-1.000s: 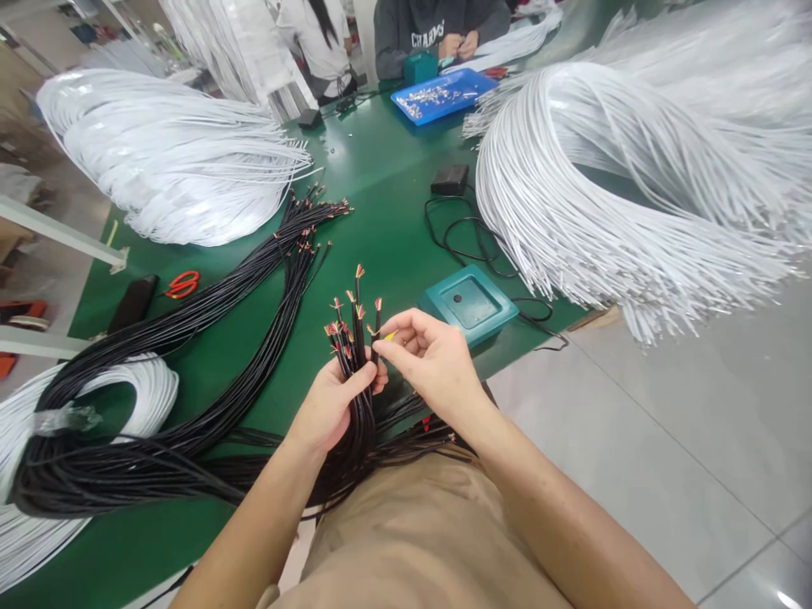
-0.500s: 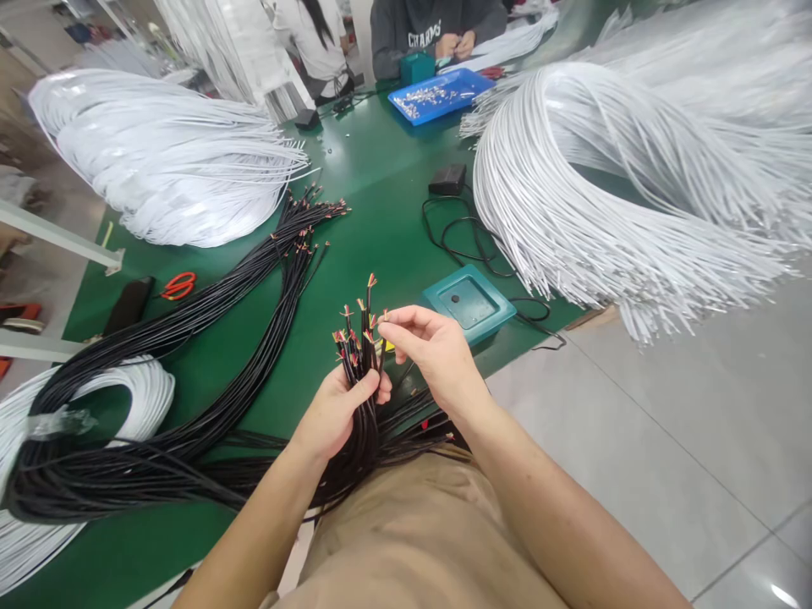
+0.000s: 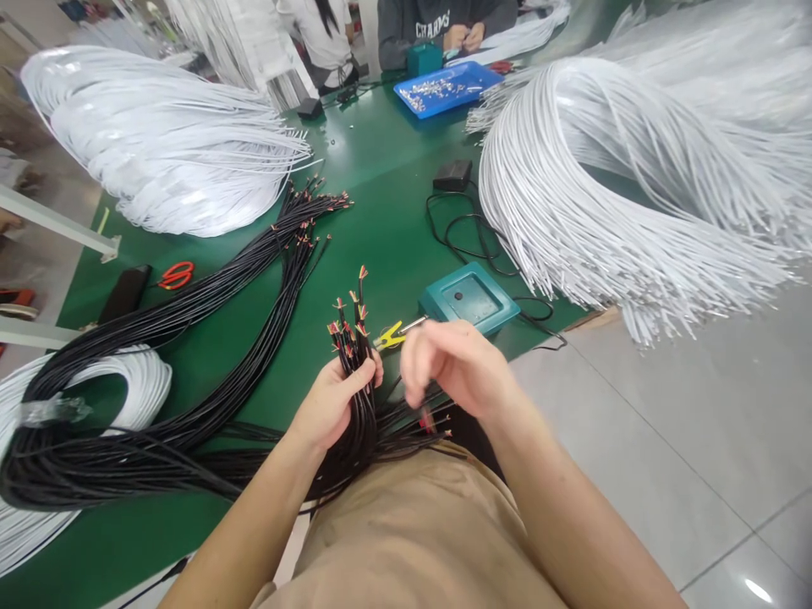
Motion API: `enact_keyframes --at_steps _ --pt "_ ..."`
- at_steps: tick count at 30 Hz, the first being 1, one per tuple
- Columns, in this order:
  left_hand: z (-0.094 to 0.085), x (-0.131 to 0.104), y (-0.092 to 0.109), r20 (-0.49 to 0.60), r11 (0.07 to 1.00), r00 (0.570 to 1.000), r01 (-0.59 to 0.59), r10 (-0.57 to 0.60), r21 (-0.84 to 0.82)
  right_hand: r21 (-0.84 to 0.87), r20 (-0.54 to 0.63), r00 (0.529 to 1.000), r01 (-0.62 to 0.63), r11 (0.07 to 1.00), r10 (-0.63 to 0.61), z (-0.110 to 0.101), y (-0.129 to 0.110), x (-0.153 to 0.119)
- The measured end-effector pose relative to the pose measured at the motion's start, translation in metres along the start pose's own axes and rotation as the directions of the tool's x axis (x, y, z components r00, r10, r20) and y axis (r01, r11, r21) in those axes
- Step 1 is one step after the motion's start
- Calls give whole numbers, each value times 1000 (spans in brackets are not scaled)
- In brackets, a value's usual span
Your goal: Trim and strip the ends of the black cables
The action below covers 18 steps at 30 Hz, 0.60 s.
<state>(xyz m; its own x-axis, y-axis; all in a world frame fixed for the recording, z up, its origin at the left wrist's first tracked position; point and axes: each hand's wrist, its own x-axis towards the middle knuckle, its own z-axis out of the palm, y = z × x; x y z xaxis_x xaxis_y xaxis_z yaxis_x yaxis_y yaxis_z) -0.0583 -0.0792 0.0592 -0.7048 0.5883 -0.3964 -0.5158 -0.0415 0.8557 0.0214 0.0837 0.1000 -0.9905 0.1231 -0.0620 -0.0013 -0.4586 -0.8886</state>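
Note:
My left hand (image 3: pixel 333 397) is closed round a bunch of black cables (image 3: pixel 363 414), whose stripped ends fan out upward in red, yellow and white wires. To the right of the bunch, my right hand (image 3: pixel 453 364) hangs in the air, its curled fingers smeared by motion; whether anything is in them I cannot tell. Just beyond it lies a yellow clip (image 3: pixel 389 337) with a metal probe-like rod beside it. Below the right hand, more black cable ends (image 3: pixel 437 427) rest near my lap. A longer bundle of black cables (image 3: pixel 254 372) curves across the table on the left.
A teal tray-like box (image 3: pixel 473 298) sits near the right edge of the green table (image 3: pixel 381 211). White cable bundles (image 3: pixel 165 144) lie left and right. Red-handled scissors (image 3: pixel 176 275) are at left. A blue tray (image 3: pixel 447 89) holds small parts before a co-worker (image 3: pixel 437 34).
My right hand has let go of a cable end at the top of the bunch and moved right and down. The yellow clip is now uncovered. My left hand keeps its hold.

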Motion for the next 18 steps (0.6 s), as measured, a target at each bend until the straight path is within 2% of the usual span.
enact_keyframes --at_steps 1,2,3,4,6,9,13,18 --pt "0 1 0 -5 1000 1000 -9 9 0 22 125 989 -84 996 81 -4 -3 -2" --pt "-1 1 0 -7 1000 1000 -18 18 2 -4 190 971 -150 989 148 -7 -4 -3" --pt "-1 1 0 -12 1000 999 -30 30 2 -66 179 965 -184 981 193 -8 -4 -3" --pt "-1 1 -1 -19 999 999 -47 47 2 -146 105 974 -186 972 202 -7 -1 -2" --pt "-1 1 -4 -29 997 996 -81 81 8 -307 -113 986 -150 940 120 0 10 3" --pt "-1 0 -8 -48 992 991 -121 122 25 -406 -304 951 -73 911 -59 15 29 12" --pt "-1 -1 -13 -50 991 990 -131 133 33 -400 -360 918 6 916 -163 27 39 16" --pt "-3 1 -13 -16 988 988 -152 152 23 -168 -312 946 41 985 -92 26 34 18"
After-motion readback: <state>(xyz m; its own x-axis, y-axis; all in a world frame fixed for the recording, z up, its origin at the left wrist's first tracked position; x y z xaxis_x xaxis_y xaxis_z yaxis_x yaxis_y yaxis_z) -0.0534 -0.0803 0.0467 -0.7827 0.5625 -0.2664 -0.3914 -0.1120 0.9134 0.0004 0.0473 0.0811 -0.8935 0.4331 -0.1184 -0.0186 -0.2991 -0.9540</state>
